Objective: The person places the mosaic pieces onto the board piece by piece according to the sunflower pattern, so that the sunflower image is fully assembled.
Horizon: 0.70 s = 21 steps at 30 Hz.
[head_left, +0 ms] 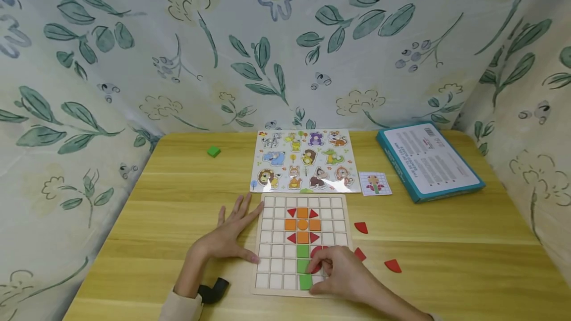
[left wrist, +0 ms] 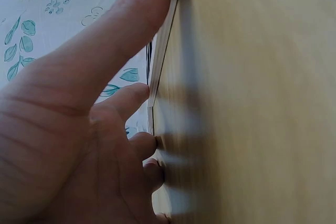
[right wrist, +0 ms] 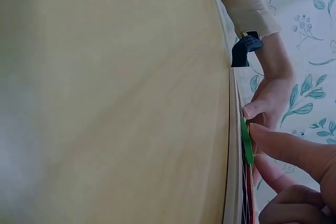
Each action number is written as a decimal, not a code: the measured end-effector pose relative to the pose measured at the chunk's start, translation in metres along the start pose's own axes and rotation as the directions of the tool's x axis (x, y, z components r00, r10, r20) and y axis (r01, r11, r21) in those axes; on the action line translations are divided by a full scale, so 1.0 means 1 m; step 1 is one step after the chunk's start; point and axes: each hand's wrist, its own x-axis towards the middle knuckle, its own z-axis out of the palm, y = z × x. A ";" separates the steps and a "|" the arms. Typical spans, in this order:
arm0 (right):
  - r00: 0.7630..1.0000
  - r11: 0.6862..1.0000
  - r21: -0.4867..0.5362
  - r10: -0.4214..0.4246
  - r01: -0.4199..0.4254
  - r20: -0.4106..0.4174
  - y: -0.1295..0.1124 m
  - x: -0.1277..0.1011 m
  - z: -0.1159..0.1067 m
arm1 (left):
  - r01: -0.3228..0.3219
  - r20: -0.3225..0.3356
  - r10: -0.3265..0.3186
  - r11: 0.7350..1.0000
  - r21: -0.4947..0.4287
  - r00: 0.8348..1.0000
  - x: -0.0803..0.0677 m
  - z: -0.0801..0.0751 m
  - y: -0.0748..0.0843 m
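A wooden grid board (head_left: 273, 241) lies in front of me, carrying an orange-and-red flower (head_left: 303, 224) above a green stem (head_left: 303, 250). My left hand (head_left: 232, 234) lies flat with spread fingers, thumb against the board's left edge (left wrist: 163, 51). My right hand (head_left: 334, 271) sits over the board's lower right. Its index finger and thumb pinch a green tile (right wrist: 247, 142) in the stem column. A red piece (head_left: 318, 249) shows just above the knuckles, partly hidden.
Loose red pieces (head_left: 361, 227) (head_left: 393, 265) lie right of the board. An animal puzzle (head_left: 305, 161), a small pattern card (head_left: 374, 184) and a blue box (head_left: 428, 160) are behind. A lone green tile (head_left: 213, 151) sits at back left. Floral cloth surrounds the table (head_left: 156, 222).
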 end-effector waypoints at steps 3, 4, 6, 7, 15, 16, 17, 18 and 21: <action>1.000 0.999 0.034 -0.022 0.021 0.018 0.002 0.000 -0.001 | 0.005 0.004 -0.005 1.000 -0.005 1.000 0.000 0.000 0.000; 0.999 0.999 0.037 -0.031 0.030 0.021 0.003 0.000 0.000 | 0.007 0.005 -0.007 1.000 -0.005 1.000 0.000 0.000 0.000; 0.999 0.998 0.041 -0.041 0.040 0.022 0.003 0.000 0.000 | 0.010 0.006 -0.010 1.000 -0.005 1.000 0.000 0.000 0.000; 0.999 0.998 0.035 -0.045 0.044 0.021 0.003 0.000 0.000 | 0.011 0.006 -0.011 1.000 -0.004 1.000 0.000 0.000 0.000; 0.999 0.999 -0.002 -0.034 0.034 0.001 -0.004 0.000 0.004 | 0.007 0.002 -0.007 1.000 -0.003 1.000 0.000 0.000 0.001; 0.999 0.999 -0.005 -0.032 0.032 -0.003 -0.005 0.000 0.005 | 0.005 0.001 -0.005 1.000 -0.003 1.000 0.000 0.000 0.001; 0.999 0.999 -0.011 -0.034 0.034 -0.007 -0.005 0.000 0.006 | 0.003 0.001 -0.003 1.000 -0.003 1.000 0.000 -0.001 0.001; 0.999 0.999 -0.016 -0.034 0.034 -0.010 -0.005 0.000 0.006 | 0.001 0.000 -0.001 1.000 -0.003 1.000 -0.001 -0.001 0.001; 0.999 0.999 -0.011 -0.037 0.037 -0.006 -0.005 0.001 0.006 | -0.002 -0.002 0.002 1.000 -0.002 1.000 -0.001 -0.001 0.001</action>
